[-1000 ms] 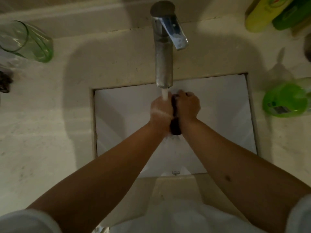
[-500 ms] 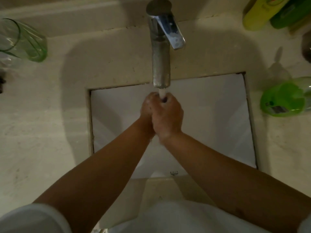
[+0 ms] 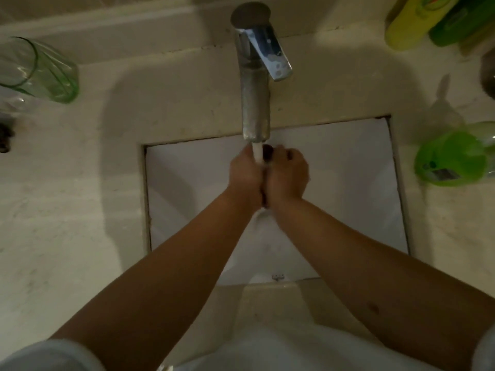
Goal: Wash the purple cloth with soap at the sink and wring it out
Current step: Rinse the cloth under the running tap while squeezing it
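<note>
The purple cloth point(image 3: 267, 152) is clamped between left hand point(image 3: 245, 178) and right hand point(image 3: 288, 178) under the tap point(image 3: 255, 103) stream; it should be kneaded evenly, kept over the sink point(image 3: 348, 183).

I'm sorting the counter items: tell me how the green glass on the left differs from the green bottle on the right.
The green glass is see-through, open-mouthed and unlabelled; the green bottle is opaque, bright lime and carries a label. The glass sits back near the wall, the bottle beside the sink. Both stand on the counter.
</note>
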